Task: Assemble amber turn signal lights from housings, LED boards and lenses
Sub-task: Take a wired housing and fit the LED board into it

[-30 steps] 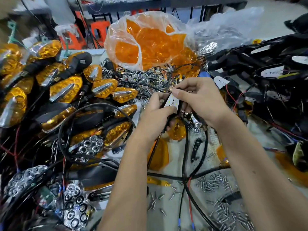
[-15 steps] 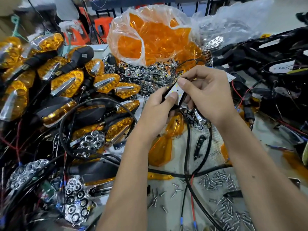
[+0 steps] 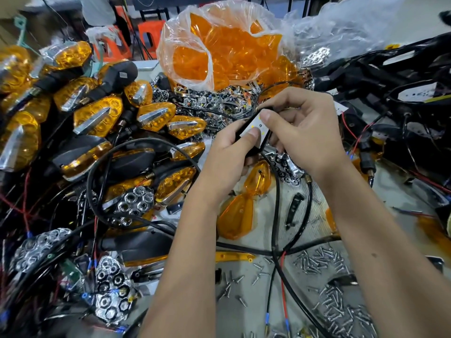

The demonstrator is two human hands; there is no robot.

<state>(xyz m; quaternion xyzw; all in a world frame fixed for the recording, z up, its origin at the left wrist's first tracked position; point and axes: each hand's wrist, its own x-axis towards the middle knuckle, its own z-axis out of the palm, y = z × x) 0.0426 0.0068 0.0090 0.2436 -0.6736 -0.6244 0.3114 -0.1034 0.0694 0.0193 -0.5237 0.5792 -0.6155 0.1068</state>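
The fingers of the left hand (image 3: 227, 147) are curled round a black housing (image 3: 246, 148), with the thumb pressed flat on the near end of a white LED board (image 3: 256, 129) that sits in the housing's open face. The right hand (image 3: 305, 132) pinches the same assembly from the right, its thumb tip on the far end of the board and its other fingers wrapped behind the housing. Both hands hold the piece above the bench (image 3: 244, 311), in the middle of the scene.

A black cable (image 3: 277, 211) drops from the housing toward the near edge, ending in thin red and black leads with blue tips. Just below the hands lie two loose amber lenses (image 3: 235, 218), one nearer than the other, and a small black bracket (image 3: 294, 206) to their right. Scattered silver screws (image 3: 324, 262) cover the bench on the near right.

To the left is a deep pile of finished turn signal lights (image 3: 97, 118), amber with chrome fins and black stems, mixed with chrome honeycomb reflectors (image 3: 135, 200) and tangled wiring. Beyond the hands stands a clear plastic bag (image 3: 219, 52) full of amber lenses, with a heap of small chrome parts (image 3: 214, 101) at its foot. On the far right lies a stack of black housings and cables (image 3: 395, 79).
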